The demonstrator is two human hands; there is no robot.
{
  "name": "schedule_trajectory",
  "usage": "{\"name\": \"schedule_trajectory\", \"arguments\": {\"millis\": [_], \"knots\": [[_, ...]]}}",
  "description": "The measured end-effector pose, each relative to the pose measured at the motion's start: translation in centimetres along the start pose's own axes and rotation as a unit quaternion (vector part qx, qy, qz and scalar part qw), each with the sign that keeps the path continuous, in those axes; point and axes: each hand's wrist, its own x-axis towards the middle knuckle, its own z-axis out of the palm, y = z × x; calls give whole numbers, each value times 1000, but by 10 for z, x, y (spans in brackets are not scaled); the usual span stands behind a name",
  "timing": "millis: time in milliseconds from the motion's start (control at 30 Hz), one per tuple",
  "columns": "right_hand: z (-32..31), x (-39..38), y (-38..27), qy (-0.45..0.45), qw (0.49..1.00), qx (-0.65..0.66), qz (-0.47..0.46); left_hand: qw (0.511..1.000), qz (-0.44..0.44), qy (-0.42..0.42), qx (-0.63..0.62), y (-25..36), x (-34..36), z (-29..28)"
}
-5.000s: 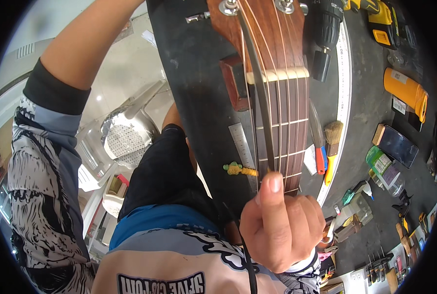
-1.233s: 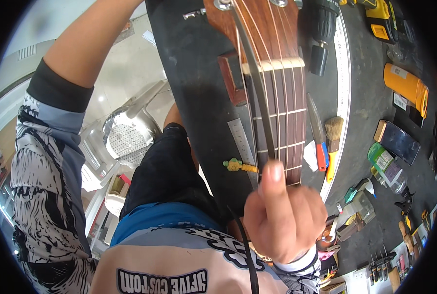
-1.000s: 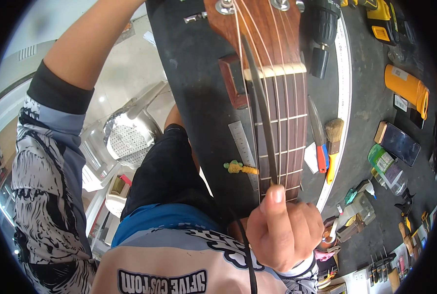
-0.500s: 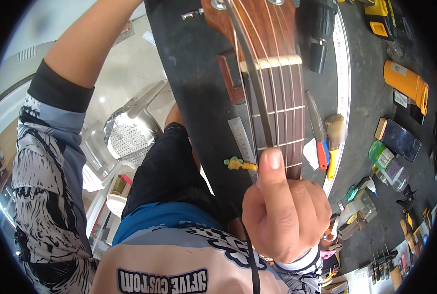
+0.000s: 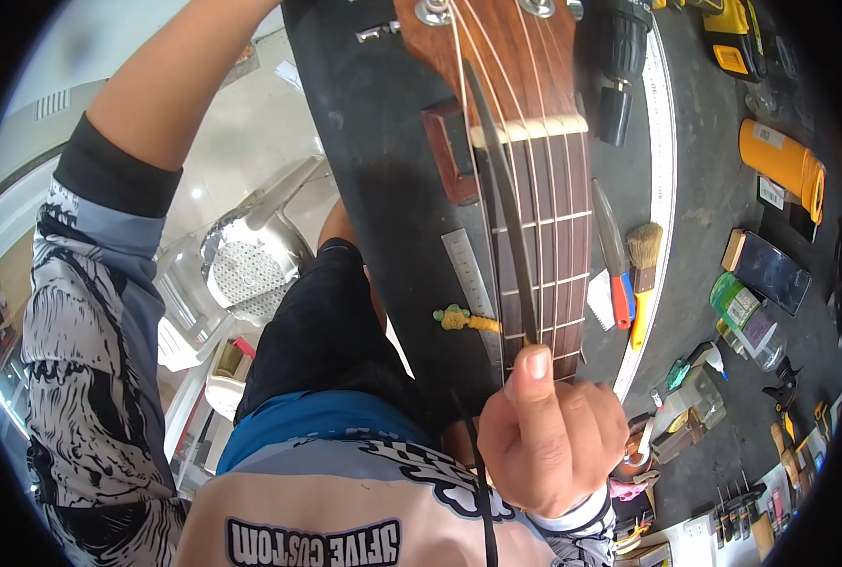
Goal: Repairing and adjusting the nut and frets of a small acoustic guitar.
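My right hand (image 5: pixel 555 437) is closed around the near end of a long, thin, dark file (image 5: pixel 524 279). My thumb lies stretched along its top. The handle end is hidden inside my fist. The file slants over the fretboard (image 5: pixel 578 203) of a guitar and crosses the pale nut (image 5: pixel 570 124), beside the leftmost strings. Its tip reaches onto the brown wooden headstock (image 5: pixel 545 66). From the left, my left forearm (image 5: pixel 180 76) stretches up past the top edge, so that hand is out of sight.
Left of the neck lie a wooden block (image 5: pixel 447 156), a small steel ruler (image 5: pixel 466 269) and a yellow-green figure (image 5: pixel 463 319). On the right are a drill (image 5: pixel 624 57), a knife (image 5: pixel 610 227), a brush (image 5: pixel 644 250), a long white ruler (image 5: pixel 662 142) and a phone (image 5: pixel 770 269).
My right hand has drawn the file back toward me, and its tip now shows over the headstock. The guitar neck has shifted slightly down and right in view.
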Motion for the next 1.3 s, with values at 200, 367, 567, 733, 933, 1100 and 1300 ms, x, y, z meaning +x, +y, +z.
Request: {"name": "schedule_trajectory", "arguments": {"millis": [200, 367, 567, 733, 933, 1100, 1300], "knots": [[9, 11, 4, 9, 1000, 10, -13, 997, 30, -34, 57, -2, -1, -4], [9, 13, 3, 17, 1000, 4, 1, 998, -47, -14, -35, 6, -1, 5], [2, -3, 0, 24, 1000, -3, 0, 997, -20, -15, -71, 3, -1, -1], [12, 11, 2, 14, 1000, 19, -8, 999, -37, 0, -4, 6, -5, 1], [15, 21, 6, 29, 999, 21, -9, 999, -26, -6, 18, 2, -5, 1], [0, -1, -3, 15, 1000, 5, 16, 998, 49, -4, 39, -4, 2, 0], [19, 6, 4, 53, 999, -3, -1, 1000, 16, 16, 12, -3, -5, 1]]}}
